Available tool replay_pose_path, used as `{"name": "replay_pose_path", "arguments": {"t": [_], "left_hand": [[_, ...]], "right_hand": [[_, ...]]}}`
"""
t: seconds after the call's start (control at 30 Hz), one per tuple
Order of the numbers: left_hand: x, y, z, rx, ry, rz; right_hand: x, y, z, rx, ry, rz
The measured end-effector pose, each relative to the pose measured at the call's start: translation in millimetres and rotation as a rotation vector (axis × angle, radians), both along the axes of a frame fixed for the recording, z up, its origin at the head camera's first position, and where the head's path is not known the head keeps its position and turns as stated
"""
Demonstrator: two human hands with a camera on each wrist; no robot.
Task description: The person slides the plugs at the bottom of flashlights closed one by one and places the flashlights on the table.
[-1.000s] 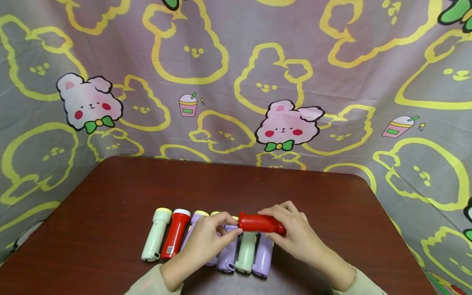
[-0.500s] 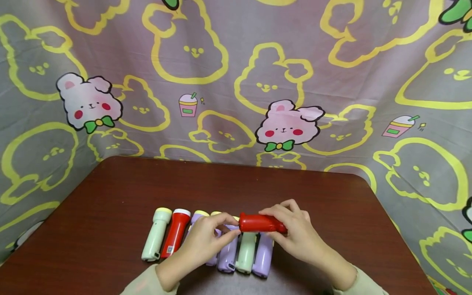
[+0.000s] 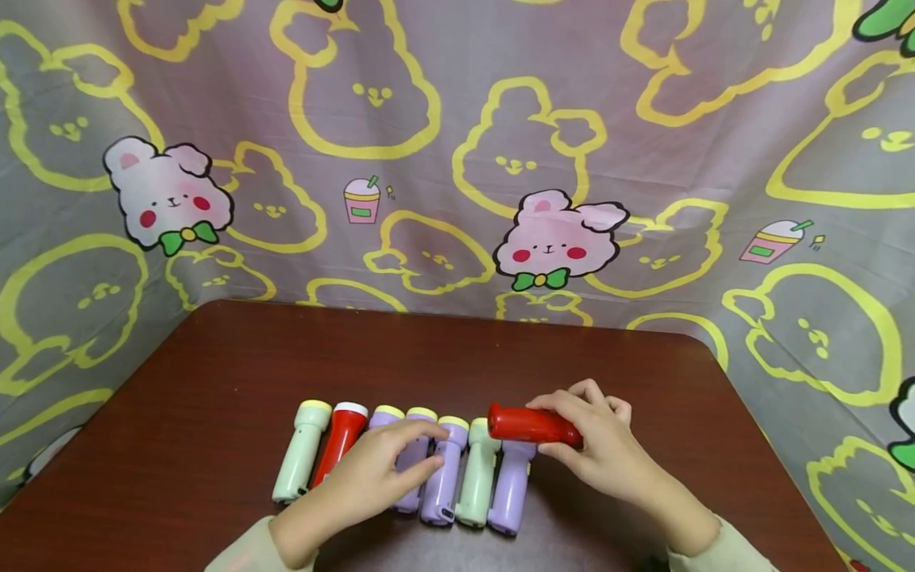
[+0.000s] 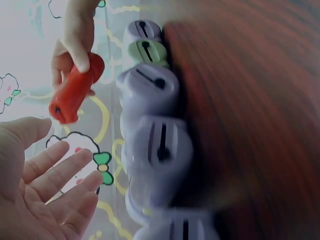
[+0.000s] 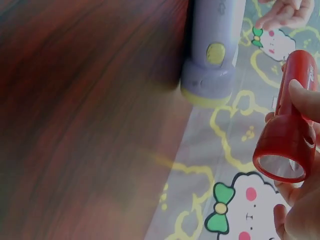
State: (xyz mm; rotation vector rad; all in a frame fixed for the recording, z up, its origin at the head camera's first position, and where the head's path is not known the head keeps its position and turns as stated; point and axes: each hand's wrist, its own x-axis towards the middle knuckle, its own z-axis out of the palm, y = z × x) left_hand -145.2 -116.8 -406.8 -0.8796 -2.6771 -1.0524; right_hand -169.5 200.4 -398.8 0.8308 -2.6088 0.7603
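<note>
My right hand (image 3: pixel 600 441) grips a red flashlight (image 3: pixel 532 425) by its head end and holds it level over the right part of a row of flashlights. In the right wrist view, the thumb lies along the body of this red flashlight (image 5: pixel 289 107), and its clear lens shows. My left hand (image 3: pixel 372 473) is apart from it, fingers spread and holding nothing, above the row's middle. Under that hand lie purple flashlights, one of them this purple flashlight (image 3: pixel 443 477), partly covered. A pale green flashlight (image 3: pixel 477 485) and another purple flashlight (image 3: pixel 509 496) lie below the held one.
At the row's left end lie a pale green flashlight (image 3: pixel 296 453) and a red flashlight with a white rim (image 3: pixel 343 437). All rest side by side on a dark brown table (image 3: pixel 343 349). A patterned curtain (image 3: pixel 429 95) surrounds its back and sides.
The left hand's fingertips have come off the tail of the red flashlight, and that hand has drawn left. My right hand has carried the flashlight a little to the right.
</note>
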Motion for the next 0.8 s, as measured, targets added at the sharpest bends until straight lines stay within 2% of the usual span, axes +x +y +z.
{"name": "replay_pose_path", "arguments": {"t": [0.13,0.27,0.47,0.63,0.8], "left_hand": [[-0.3,-12.2,0.3,-0.042,0.042,0.018],[-0.8,-23.6,0.5,-0.054,0.117,0.018],[-1.2,-34.8,0.7,-0.081,0.202,0.015],[-0.2,-41.7,0.5,-0.114,0.226,0.023],[1.5,-50.7,0.3,-0.127,0.213,0.042]], "right_hand": [[0.1,10,-2.5,0.018,-0.001,0.004],[0.1,18,-6.0,0.02,0.002,0.028],[-0.5,26,-10.2,0.028,0.016,0.123],[0.0,30,-13.3,0.058,0.0,0.216],[1.9,31,-17.1,0.109,-0.016,0.261]]}}
